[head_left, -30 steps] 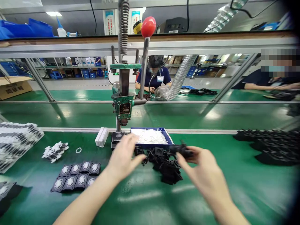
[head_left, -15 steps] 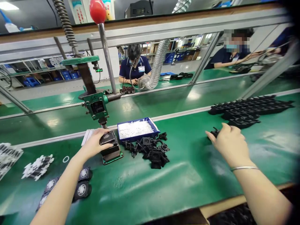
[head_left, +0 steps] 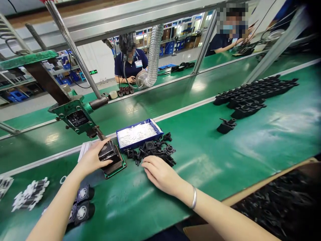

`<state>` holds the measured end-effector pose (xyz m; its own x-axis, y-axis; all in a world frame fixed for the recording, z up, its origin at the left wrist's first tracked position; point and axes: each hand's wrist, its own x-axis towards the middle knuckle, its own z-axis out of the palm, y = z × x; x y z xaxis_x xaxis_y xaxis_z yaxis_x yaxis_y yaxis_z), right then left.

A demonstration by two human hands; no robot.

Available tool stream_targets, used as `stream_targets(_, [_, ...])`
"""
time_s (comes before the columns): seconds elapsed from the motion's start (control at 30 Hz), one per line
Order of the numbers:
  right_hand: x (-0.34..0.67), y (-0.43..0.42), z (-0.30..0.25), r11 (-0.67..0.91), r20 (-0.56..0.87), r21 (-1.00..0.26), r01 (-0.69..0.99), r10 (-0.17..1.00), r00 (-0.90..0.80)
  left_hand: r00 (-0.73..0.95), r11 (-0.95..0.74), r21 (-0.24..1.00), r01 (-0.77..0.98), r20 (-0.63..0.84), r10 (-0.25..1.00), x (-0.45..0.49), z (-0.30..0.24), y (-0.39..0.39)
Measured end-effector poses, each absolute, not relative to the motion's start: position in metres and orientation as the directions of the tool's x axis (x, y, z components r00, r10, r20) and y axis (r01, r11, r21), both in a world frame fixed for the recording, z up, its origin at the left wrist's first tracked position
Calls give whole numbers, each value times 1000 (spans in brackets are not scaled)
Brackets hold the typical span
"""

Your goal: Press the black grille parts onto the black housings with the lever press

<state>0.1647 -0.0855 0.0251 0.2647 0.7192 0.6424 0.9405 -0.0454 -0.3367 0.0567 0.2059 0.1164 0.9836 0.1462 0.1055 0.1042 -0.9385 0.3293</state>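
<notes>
My left hand (head_left: 92,158) is closed around a black part (head_left: 107,151) that sits on the base block of the green hand press (head_left: 75,115). My right hand (head_left: 160,174) lies palm down on the green mat, fingers loosely spread, touching the near edge of a pile of black plastic parts (head_left: 152,150). Nothing shows in that hand. Just behind the pile stands a blue tray of white pins (head_left: 136,134). One black part (head_left: 226,126) stands alone on the mat at the right, in front of rows of black parts (head_left: 253,95).
Black squares with white fan discs (head_left: 82,204) and a white-and-black part cluster (head_left: 30,197) lie at the left. The press lever (head_left: 72,47) slants overhead. Two other people work across the conveyor. A box of black parts (head_left: 276,204) sits below the table's front edge.
My right hand set a black part down at the right and came back to the pile. My left hand moved onto the part on the press base and stays there. The view swung right.
</notes>
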Motion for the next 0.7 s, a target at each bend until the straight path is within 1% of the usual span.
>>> stream_targets(0.07, [159,-78,23,9,611,-353,935,759,223,986,-940,327,100,94,137,57,117,207])
stream_targets(0.13, [152,-68,19,30,543,-407,913,812,216,985,-940,326,101,101,140,57,116,208])
stream_targets(0.23, [145,-45,13,-56,332,-566,822,898,290,980,-936,335,106,127,156,58,115,207])
stream_targets(0.3, [141,-27,9,-127,219,-628,767,918,331,976,-934,339,110,140,166,59,113,206])
stream_targets(0.33, [140,-19,7,-147,195,-641,753,918,345,975,-935,338,109,147,167,60,113,206])
stream_targets(0.5, [134,1,-3,-170,208,-653,738,897,390,974,-937,335,104,156,164,60,110,207])
stream_targets(0.7, [130,-4,-12,-123,232,-612,781,916,326,984,-938,336,90,115,135,60,108,213])
